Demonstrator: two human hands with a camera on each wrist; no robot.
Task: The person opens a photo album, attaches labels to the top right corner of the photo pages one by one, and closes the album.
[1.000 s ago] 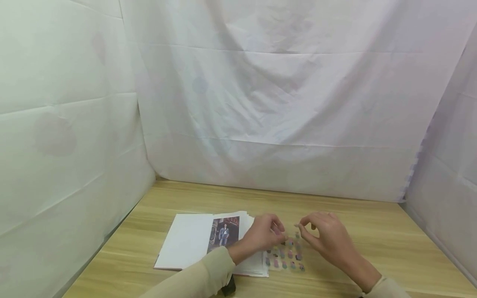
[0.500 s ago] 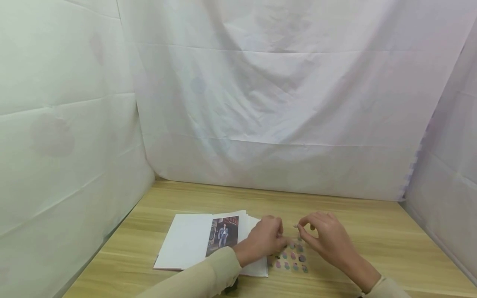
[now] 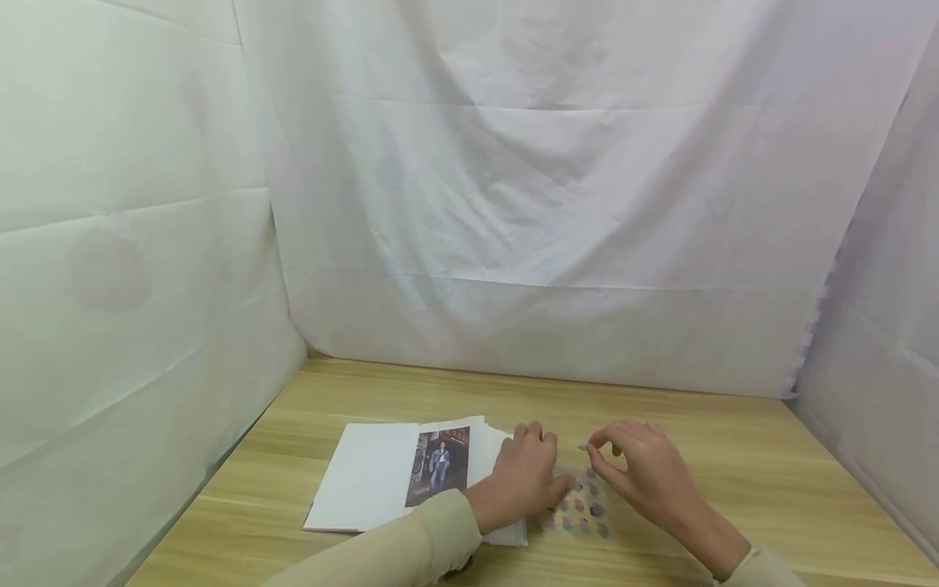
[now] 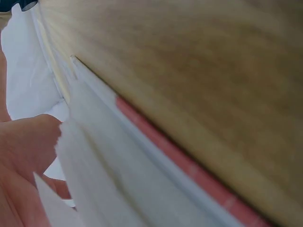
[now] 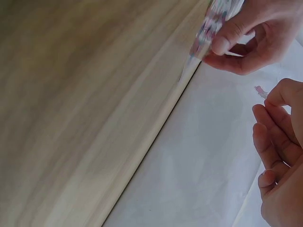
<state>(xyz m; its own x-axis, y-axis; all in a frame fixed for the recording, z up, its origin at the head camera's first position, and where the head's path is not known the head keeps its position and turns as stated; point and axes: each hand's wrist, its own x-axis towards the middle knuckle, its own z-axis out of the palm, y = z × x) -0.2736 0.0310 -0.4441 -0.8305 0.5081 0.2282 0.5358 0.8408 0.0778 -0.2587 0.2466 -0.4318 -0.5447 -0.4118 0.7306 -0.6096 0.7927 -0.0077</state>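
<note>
My right hand [image 3: 645, 469] pinches a small pink-and-clear sticker [image 5: 260, 91] between thumb and index finger, off the table. Beside it, my left hand [image 3: 524, 477] grips a clear sheet of small colourful stickers [image 3: 579, 507] by its left side, thumb on top in the right wrist view. Under the left wrist lies an open white-paged book [image 3: 370, 477] with a photo [image 3: 438, 465] of a standing person on one page. The left wrist view shows loose page edges [image 4: 102, 142] and a red strip [image 4: 175, 153] along the cover, close to that hand.
The wooden table [image 3: 734, 456] meets a white cloth backdrop [image 3: 550, 244] behind and cloth walls on both sides. A small dark object [image 3: 458, 568] shows partly below the left sleeve.
My left hand has turned, its thumb now pointing right over the sticker sheet, and the sheet has shifted slightly right. The right hand stays nearly still with its sticker.
</note>
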